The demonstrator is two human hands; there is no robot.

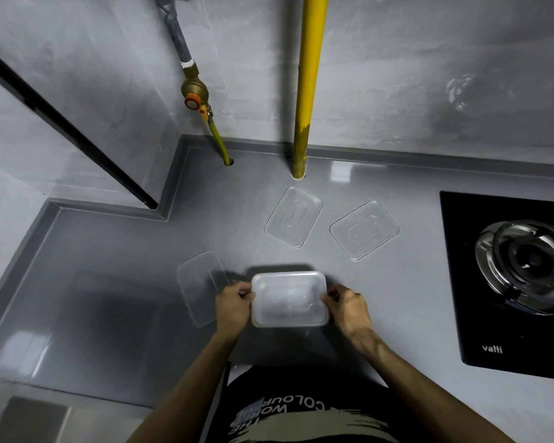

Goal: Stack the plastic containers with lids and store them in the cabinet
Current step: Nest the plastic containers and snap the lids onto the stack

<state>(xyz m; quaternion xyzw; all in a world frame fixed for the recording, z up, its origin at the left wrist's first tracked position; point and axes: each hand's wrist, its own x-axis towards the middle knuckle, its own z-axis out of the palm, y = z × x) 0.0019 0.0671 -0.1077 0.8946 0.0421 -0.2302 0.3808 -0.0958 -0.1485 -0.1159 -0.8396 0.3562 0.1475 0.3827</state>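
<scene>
A clear plastic container [289, 298] is held just above the grey countertop [109, 282], near its front edge. My left hand [234, 306] grips its left side and my right hand [349, 310] grips its right side. Whether it is a single container or a nested stack cannot be told. Three clear lids lie flat on the counter. One lid [199, 287] is just left of the container, partly behind my left hand. A second lid [294, 216] lies farther back, and a third lid [364, 229] lies to its right.
A black gas hob [506, 282] with a steel burner sits at the right. A yellow pipe [307, 91] and a brass gas valve [194, 97] with a yellow hose rise from the counter's back edge. A black bar [64, 129] crosses the left wall.
</scene>
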